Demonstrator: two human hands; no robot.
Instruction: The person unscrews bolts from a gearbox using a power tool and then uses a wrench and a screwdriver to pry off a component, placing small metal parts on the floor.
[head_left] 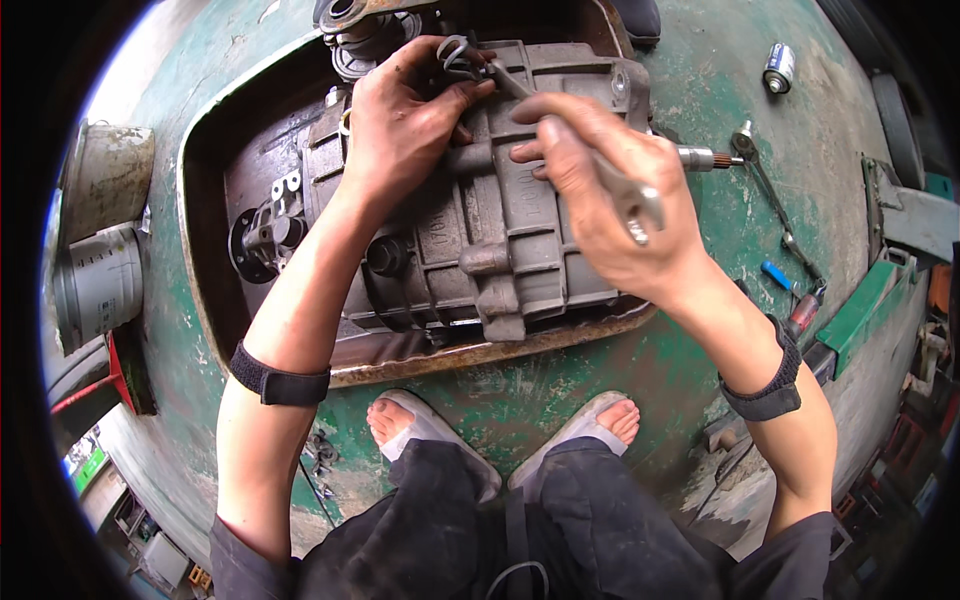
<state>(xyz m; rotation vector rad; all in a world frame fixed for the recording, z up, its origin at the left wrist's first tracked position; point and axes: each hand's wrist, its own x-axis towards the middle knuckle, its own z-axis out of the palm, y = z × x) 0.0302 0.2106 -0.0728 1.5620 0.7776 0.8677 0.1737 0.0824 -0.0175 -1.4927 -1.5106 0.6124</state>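
Observation:
A grey cast-metal gearbox (430,215) lies in a brown-rimmed metal tray (470,358). My right hand (625,185) is closed round a combination wrench (630,195); its near end sticks out below my fingers, and its far end reaches a fastener at the gearbox's far edge. Close beside that end, my left hand (405,125) is closed, with thumb and fingers pinching around a small looped metal bracket (456,52). The fingertips and wrench jaw partly hide the fastener. A splined shaft (710,158) projects from the gearbox's right side.
On the green floor at right lie a spray can (779,68), a long ratchet (765,185) and a blue-handled tool (777,274). A universal-joint flange (270,235) sits in the tray's left part. Buckets (103,280) stand at far left. My feet are just before the tray.

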